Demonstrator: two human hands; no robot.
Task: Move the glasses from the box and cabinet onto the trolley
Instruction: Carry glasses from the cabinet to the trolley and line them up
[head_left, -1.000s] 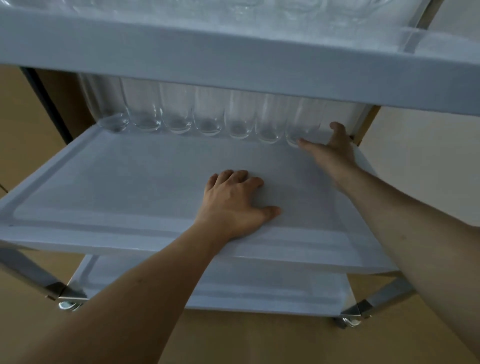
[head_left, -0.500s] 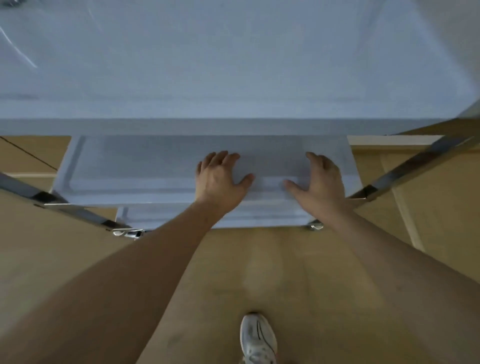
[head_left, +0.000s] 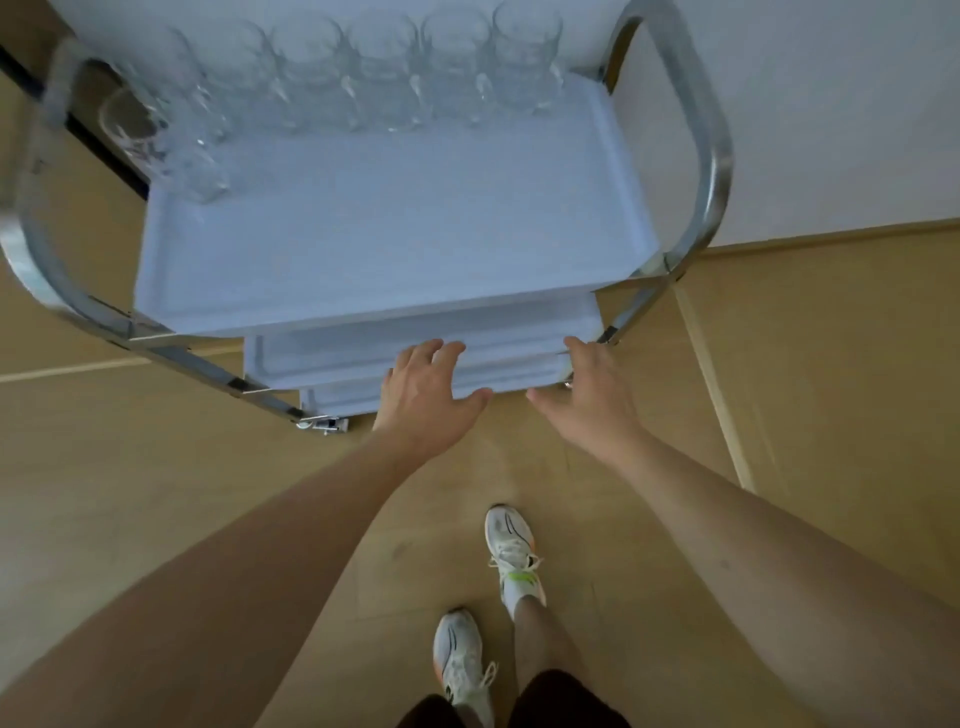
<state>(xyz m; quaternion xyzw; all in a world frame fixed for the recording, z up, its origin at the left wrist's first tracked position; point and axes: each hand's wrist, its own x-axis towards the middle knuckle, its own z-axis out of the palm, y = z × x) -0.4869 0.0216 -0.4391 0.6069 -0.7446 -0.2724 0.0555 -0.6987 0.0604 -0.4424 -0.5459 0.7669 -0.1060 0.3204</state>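
The trolley (head_left: 706, 156) stood on a wooden floor (head_left: 156, 493) beside a pale wall (head_left: 831, 104), its three white shelves stacked between chrome side rails. On the top shelf (head_left: 389, 249) the glasses (head_left: 384, 73) stood upright in a row along the far edge, close together, with a few more at the far left corner — the motion blur there made a count uncertain. The near part of that shelf lay bare.

Both hands were held out in front of the lower shelves, holding nothing. The left hand (head_left: 426, 400) had its fingers spread and relaxed, fingertips over the near edge of the middle shelf (head_left: 337, 353); whether they touched it could not be told. The right hand (head_left: 587, 400) was likewise spread, thumb out to the side, near that shelf's near right corner. Below, two white shoes (head_left: 511, 551) stood on the floor.
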